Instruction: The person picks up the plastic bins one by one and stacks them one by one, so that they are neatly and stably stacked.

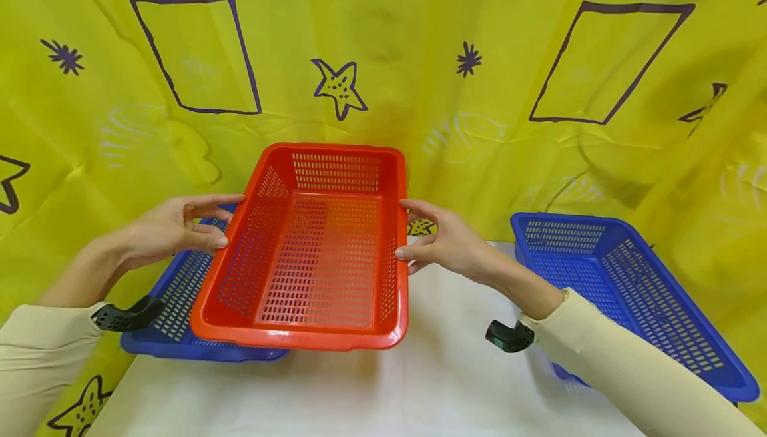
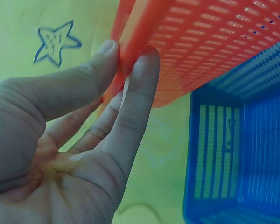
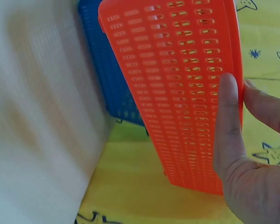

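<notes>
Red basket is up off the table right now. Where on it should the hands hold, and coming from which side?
Hold the red basket by the rims of its two long sides, one hand from each side. The flat lip juts outward there, so the left hand pinches it between thumb and fingers, and the right hand does the same opposite. This probably keeps the tilted basket balanced above the blue basket.

Orange basket (image 1: 317, 250), star-patterned yellow cloth (image 1: 383, 44)

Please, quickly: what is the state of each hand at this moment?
Left hand: closed, pinching the left rim of the red basket.
Right hand: closed, pinching the same basket's right rim.
</notes>
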Tool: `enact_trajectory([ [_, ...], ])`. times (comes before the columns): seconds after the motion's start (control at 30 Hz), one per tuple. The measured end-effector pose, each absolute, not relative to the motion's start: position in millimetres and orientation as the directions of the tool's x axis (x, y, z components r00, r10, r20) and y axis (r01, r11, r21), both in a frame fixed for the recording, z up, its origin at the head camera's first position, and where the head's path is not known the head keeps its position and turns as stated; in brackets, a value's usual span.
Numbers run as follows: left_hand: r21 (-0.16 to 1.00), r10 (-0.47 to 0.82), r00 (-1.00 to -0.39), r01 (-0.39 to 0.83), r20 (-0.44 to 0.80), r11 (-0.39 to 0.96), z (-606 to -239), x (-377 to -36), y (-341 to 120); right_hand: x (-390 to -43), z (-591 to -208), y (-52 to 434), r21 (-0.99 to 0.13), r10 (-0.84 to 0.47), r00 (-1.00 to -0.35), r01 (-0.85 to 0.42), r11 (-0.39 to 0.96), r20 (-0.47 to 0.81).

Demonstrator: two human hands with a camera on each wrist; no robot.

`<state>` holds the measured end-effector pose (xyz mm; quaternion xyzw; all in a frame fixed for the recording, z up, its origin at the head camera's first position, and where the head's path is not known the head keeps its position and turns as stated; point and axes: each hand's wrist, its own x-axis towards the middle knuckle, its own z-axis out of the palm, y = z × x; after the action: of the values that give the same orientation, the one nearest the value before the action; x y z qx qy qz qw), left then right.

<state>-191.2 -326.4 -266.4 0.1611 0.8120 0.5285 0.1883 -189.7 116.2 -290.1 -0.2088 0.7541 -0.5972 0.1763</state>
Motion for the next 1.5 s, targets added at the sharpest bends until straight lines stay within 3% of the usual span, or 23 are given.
enact_trajectory([
  [0.33,0.880,0.472,-0.872,0.114,-0.134,0.460,-260,-196,-372,-198,-295,73,-0.991,-0.547,-0.837,-0.082,0.108,0.010],
  [0.7,0.719,0.267,-0.940,0.034,-0.213,0.694,-265,-194,-430,-201,-303,15,-0.996,-0.573,-0.819,-0.081,0.040,0.043],
  [1.13,0.717,0.255,-0.940,0.016,-0.227,0.697,-273,-204,-465,-205,-320,-20,-1.000,-0.538,-0.843,-0.005,-0.019,0.014],
  [1.5,0.707,0.269,-0.924,-0.003,-0.273,0.707,-288,-209,-465,-208,-335,-27,-1.000,-0.524,-0.851,0.025,0.017,-0.030],
])
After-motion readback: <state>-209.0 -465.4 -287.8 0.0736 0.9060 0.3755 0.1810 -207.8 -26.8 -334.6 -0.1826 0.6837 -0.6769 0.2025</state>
